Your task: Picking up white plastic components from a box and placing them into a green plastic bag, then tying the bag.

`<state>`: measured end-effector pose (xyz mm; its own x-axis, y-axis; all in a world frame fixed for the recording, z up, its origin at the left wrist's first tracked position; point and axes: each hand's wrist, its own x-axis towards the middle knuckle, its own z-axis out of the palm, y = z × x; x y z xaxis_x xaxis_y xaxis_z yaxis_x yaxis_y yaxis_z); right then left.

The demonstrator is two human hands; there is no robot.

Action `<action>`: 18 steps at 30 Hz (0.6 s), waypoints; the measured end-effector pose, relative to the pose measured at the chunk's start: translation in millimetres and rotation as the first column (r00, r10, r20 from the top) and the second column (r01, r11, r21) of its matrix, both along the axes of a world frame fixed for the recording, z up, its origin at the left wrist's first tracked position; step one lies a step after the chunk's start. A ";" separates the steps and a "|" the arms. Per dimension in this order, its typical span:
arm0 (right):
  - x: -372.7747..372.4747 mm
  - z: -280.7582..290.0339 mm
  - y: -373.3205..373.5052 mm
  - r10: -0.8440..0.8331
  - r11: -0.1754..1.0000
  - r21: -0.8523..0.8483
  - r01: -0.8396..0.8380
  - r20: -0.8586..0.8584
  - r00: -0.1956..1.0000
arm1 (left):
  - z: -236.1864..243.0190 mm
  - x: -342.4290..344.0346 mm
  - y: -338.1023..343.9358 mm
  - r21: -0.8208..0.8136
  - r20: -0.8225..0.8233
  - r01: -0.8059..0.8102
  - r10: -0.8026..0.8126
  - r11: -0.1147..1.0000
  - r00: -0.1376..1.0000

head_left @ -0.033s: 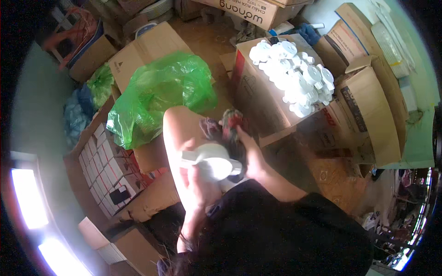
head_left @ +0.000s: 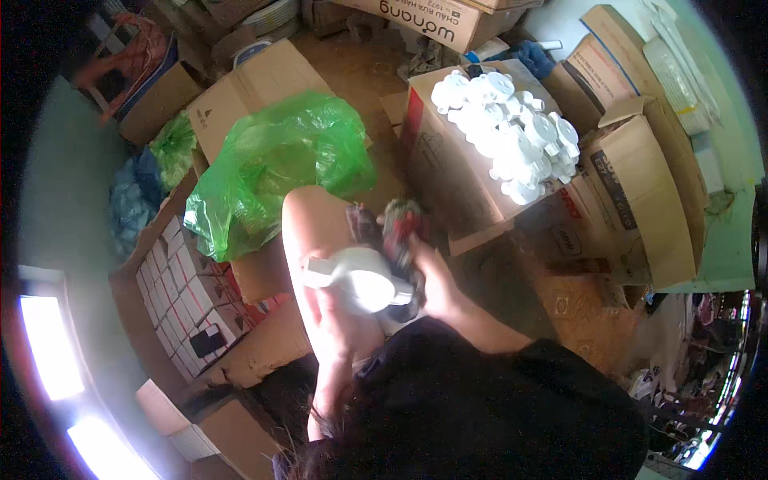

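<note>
Wht fitting [head_left: 370,283] nudged left — L hand [head_left: 332,324] clamped on it, R hand [head_left: 437,286] gripping red-black tool [head_left: 402,228].

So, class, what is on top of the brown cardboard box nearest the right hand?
A heap of round white plastic parts sits on the brown cardboard box, hiding the surface beneath. The box's inside cannot be seen.

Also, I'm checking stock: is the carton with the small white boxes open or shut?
Open: rows of small white boxes show inside the carton.
</note>
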<state>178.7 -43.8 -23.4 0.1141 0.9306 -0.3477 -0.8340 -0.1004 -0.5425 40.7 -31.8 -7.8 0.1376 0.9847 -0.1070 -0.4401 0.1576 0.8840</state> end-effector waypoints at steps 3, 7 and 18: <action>-15.8 1.9 -24.2 -0.107 0.960 0.279 -0.004 0.381 0.918 | -22.1 -0.9 5.0 -0.068 -0.514 -0.105 0.055 0.992 0.856; -14.6 12.8 -21.1 -0.222 0.912 0.405 -0.057 0.606 0.764 | -37.9 -4.3 11.7 0.114 -0.305 0.097 -0.058 0.989 0.951; -10.8 26.9 7.1 -0.354 0.824 0.339 -0.455 0.934 0.056 | -97.7 -29.0 -9.7 -0.037 -0.554 0.054 -0.066 0.998 0.830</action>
